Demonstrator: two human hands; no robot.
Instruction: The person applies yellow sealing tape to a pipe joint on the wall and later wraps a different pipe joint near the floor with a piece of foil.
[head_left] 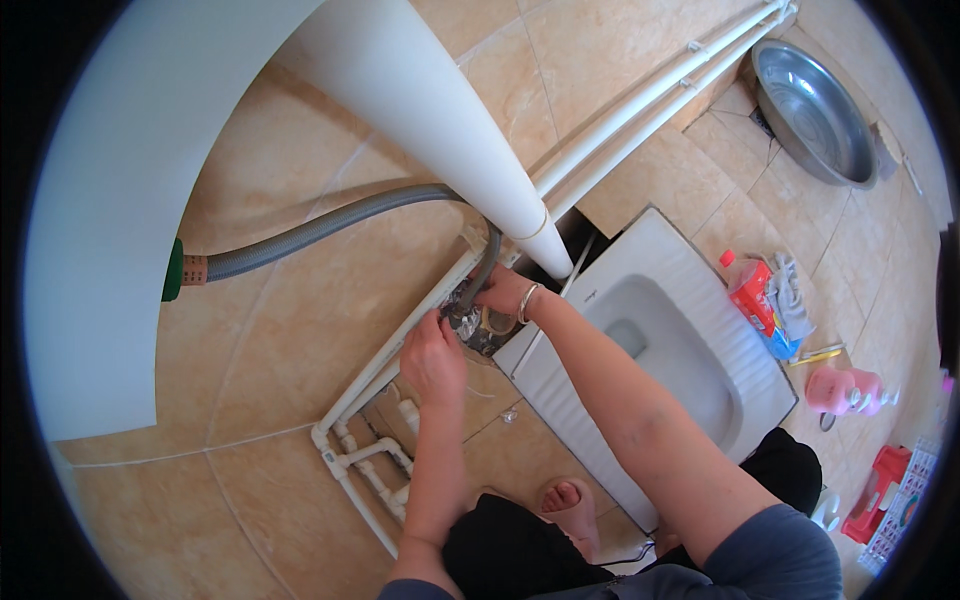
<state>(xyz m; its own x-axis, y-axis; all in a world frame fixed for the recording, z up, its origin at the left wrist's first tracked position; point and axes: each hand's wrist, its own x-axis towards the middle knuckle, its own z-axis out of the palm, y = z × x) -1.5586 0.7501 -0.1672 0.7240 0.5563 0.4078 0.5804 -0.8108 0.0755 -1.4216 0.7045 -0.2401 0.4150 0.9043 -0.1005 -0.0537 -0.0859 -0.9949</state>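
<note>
A ribbed grey hose [345, 222] bends over from the left and runs down into the corner behind the squat toilet [610, 275]. My right hand [505, 290], a bracelet on its wrist, is closed round the lower end of the hose, its fingertips partly hidden. Beside it my left hand [434, 362] has its fingers pinched together at the edge of crumpled silver foil [467, 324]. What that pinch holds is too small to make out. A beige ring-shaped piece [497, 320] lies under my right hand.
A thick white pipe [440, 110] slants down close above my hands. Thin white pipes [375, 385] follow the wall. On the right are a metal basin [815, 115], a red package [752, 298], pink bottles [845, 390] and a red container [878, 495].
</note>
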